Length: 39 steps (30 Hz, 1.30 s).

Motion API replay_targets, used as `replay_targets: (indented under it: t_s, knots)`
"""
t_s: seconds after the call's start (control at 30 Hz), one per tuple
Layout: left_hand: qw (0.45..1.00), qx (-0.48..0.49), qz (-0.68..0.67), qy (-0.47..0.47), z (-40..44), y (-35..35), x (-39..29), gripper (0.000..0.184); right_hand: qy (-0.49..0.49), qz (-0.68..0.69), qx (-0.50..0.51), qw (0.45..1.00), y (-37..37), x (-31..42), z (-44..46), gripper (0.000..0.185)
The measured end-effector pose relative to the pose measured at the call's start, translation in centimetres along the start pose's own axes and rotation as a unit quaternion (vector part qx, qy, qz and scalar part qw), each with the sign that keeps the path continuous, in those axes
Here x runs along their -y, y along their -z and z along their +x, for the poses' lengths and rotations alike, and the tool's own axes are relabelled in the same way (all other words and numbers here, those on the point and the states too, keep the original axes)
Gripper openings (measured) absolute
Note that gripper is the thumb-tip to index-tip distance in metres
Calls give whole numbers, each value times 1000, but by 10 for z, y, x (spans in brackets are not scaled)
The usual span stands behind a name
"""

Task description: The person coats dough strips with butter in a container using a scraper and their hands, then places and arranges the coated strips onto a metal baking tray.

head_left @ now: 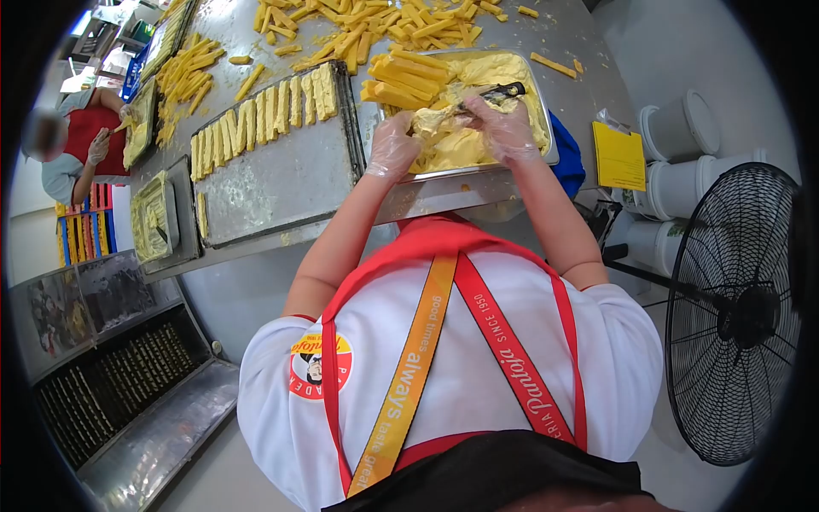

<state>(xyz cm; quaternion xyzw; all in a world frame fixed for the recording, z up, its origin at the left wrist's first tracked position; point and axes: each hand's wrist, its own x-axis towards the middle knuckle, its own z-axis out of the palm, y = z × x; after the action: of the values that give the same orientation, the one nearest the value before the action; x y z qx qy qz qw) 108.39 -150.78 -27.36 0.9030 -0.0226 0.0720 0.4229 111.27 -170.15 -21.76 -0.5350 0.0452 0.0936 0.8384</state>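
Just past twelve o'clock, we are holding our gloved hands slightly apart over a metal pan of yellow cream. Our left hand is pinching a cream-coated stick; our right hand is gripping a black-handled tool. Plain sticks are lying at the pan's eleven o'clock corner, and a loose pile is covering the table at twelve. At ten, a baking tray is carrying a row of coated sticks. At six, our yellow strap is reading "good times always taste great"; at five, our red strap is reading "Pantoja" and "SINCE 1950". At seven, our round badge is also showing "Pantoja". Farther out at ten, a co-worker in red is working; at three, a black fan is standing.
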Motion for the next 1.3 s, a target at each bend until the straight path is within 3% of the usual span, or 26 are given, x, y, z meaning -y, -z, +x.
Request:
replay_targets:
  t_s: [0.1,0.13,0.2,0.3,0.37,0.4,0.5,0.53,0.57,0.6,0.67,0.7,0.73,0.8,0.87,0.93,1.0,1.2,1.3]
  knots:
    - [1000,13,14,3,-2,4,-4,25,15,-169,-14,985,18,-8,15,19]
    - [999,23,21,6,-3,6,-6,25,45,-326,-31,944,21,-7,16,20]
    - [999,33,4,28,-4,7,-6,24,102,-608,-63,785,20,-1,17,23]
    - [998,36,-19,55,-4,9,-7,22,202,-521,-30,828,8,5,2,31]
    - [997,36,-30,64,-3,9,-5,21,107,-273,-14,956,1,3,-2,36]
    - [997,36,-34,65,-3,6,-1,20,52,-139,-4,989,-2,1,-3,38]
    - [1000,10,-14,14,-4,4,9,19,46,-433,-38,899,31,-13,26,22]
    - [1000,7,0,6,-8,14,2,19,164,-569,-50,804,28,-6,22,23]
    - [1000,0,15,2,-13,27,-4,19,151,-569,-64,806,22,2,16,25]
    - [999,-24,-16,27,-20,41,-10,19,207,-574,-15,792,34,-5,23,27]
    - [995,-97,-4,37,-37,74,1,18,164,-498,-34,851,43,-21,29,31]
    - [990,-134,5,40,-45,93,8,18,198,-599,-25,775,19,2,7,30]
    - [980,-192,37,44,-58,115,20,19,161,-528,-9,834,7,8,-2,27]
    - [947,-279,39,154,-93,161,56,20,176,-539,15,824,22,-3,2,23]
    - [876,-345,191,278,-123,210,100,21,179,-504,36,844,25,-8,5,22]
    - [854,-413,252,192,-157,250,164,21,196,-508,44,838,24,-11,6,22]
    - [820,-441,296,212,-177,272,217,19,236,-533,35,812,18,-12,5,21]
    - [781,-433,340,295,-181,285,253,15,263,-515,51,814,4,-16,10,18]
    - [777,-418,347,319,-188,283,293,19,153,-472,133,858,-10,-6,-5,19]
